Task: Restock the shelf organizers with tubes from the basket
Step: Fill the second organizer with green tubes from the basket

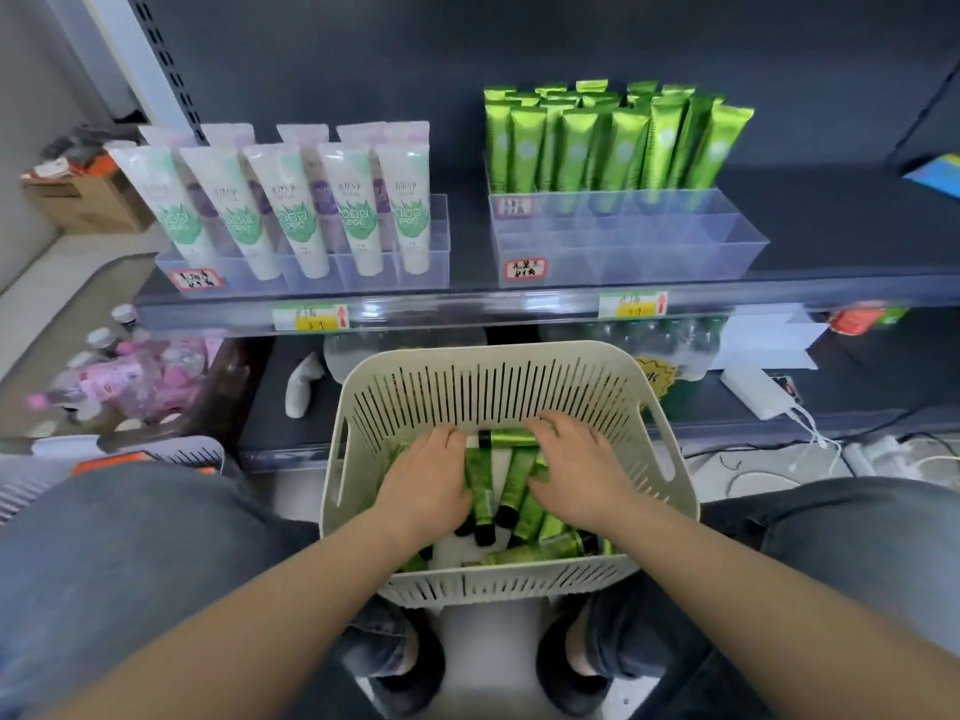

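A cream slotted basket [488, 358] sits between my knees, holding several green tubes [511, 483] with black caps. Both hands are down inside it, palms down on the pile. My left hand [423, 485] curls its fingers over tubes on the left. My right hand [582, 475] arches over tubes on the right, with the thumb against one. On the shelf above, a clear organizer [649, 252] holds upright green tubes [618, 142] in its back rows, and its front compartments are bare.
A second clear organizer [363, 275] at the left holds white and green tubes [291, 210]. The shelf edge [467, 309] carries price tags. Pink bottles [130, 376] and a cardboard box [88, 200] stand at the left. Cables [810, 433] lie on the lower shelf at the right.
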A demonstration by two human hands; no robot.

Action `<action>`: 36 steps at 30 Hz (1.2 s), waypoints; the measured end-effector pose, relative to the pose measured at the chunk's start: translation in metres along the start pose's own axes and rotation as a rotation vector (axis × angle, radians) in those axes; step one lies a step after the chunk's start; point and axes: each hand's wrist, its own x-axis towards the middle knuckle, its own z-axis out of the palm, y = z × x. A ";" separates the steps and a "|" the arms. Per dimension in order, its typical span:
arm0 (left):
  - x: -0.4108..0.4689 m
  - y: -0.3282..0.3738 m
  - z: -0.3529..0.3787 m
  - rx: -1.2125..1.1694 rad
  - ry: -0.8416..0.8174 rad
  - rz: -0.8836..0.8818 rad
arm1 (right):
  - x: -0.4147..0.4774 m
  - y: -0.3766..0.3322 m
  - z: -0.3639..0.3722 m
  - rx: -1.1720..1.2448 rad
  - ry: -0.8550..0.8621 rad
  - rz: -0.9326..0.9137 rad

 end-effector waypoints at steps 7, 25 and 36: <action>0.018 -0.018 0.033 -0.029 -0.201 -0.092 | 0.023 0.024 0.030 -0.027 -0.157 0.053; 0.115 -0.060 0.084 -0.061 -0.437 -0.203 | 0.104 0.081 0.073 0.233 -0.218 0.450; 0.134 -0.068 0.101 0.013 -0.453 -0.208 | 0.125 0.091 0.087 0.450 -0.204 0.587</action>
